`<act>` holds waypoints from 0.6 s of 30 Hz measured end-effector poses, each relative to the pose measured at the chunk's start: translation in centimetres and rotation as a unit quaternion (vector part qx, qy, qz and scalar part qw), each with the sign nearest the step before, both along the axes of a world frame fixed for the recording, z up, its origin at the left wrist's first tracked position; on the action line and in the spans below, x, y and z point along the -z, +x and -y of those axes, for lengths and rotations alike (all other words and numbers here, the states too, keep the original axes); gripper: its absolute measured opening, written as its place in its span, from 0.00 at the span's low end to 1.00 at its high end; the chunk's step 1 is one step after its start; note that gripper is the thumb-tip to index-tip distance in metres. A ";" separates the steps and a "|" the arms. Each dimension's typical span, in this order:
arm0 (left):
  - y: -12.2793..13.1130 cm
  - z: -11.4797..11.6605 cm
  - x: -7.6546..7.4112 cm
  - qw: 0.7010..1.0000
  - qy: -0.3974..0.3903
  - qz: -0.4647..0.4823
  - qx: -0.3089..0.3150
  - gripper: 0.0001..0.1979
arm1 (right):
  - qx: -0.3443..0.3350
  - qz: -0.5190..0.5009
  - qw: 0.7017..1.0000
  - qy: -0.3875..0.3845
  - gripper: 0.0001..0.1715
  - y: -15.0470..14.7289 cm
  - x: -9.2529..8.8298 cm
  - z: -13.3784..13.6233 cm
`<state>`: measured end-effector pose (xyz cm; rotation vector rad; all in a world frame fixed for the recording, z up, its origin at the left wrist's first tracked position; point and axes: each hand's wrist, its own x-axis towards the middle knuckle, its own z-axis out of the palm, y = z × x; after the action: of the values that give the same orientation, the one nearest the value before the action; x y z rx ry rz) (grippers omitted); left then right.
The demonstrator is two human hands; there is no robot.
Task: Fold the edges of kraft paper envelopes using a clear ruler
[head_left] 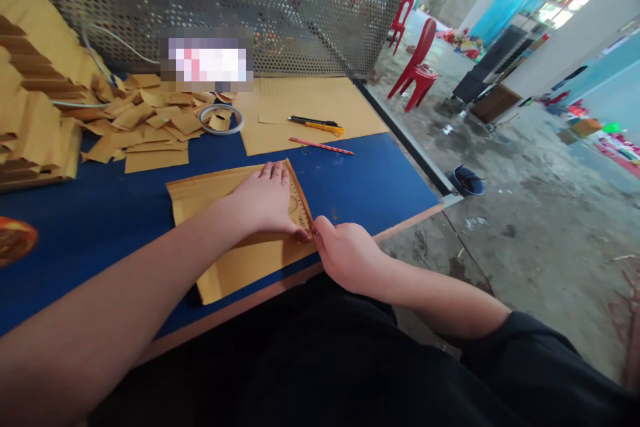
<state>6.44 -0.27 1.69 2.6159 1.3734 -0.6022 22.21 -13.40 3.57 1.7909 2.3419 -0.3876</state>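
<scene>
A folded brown paper piece (245, 270) lies on the blue tabletop (365, 177) near its front edge. Across its right part, my left hand (265, 200) is spread flat, fingers pointing away from me, pressing on the paper and on a clear ruler (299, 207) with printed marks. The ruler lies along the paper's right edge, partly under that hand. My right hand (347, 253) is closed at the right edge of the paper, by the ruler's near end and close to my left thumb. What its fingers pinch is too small to make out.
Behind lie a red pencil (323, 146), a yellow cutter (325, 127), a dark pen, larger brown sheets (360, 107) and a tape roll (221, 119). Small paper pieces (160, 120) and stacked brown paper (35, 120) stand left. A perforated metal panel (300, 7) closes off the back.
</scene>
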 end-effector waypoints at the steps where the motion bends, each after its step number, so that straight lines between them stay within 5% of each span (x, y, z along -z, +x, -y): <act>1: 0.0 0.0 0.0 1.000 -0.002 0.003 -0.004 0.85 | 0.002 -0.001 1.000 -0.002 0.13 0.0 0.0 0.2; 9: -0.1 -0.1 0.4 0.999 -0.001 0.037 -0.005 0.78 | 0.017 -0.001 1.000 0.018 0.16 -0.6 0.2 -2.6; 12: -0.2 0.0 0.5 0.999 -0.002 0.043 -0.002 0.74 | 0.021 -0.011 0.999 0.041 0.17 -1.2 0.5 -5.5; 18: -0.5 0.1 0.2 0.998 0.004 0.063 0.017 0.83 | -0.002 -0.032 0.997 0.069 0.20 -2.4 0.8 -13.0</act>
<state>5.91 -0.38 1.46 2.6376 1.2982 -0.4275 19.76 -0.38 2.73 1.8608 2.4706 -0.2916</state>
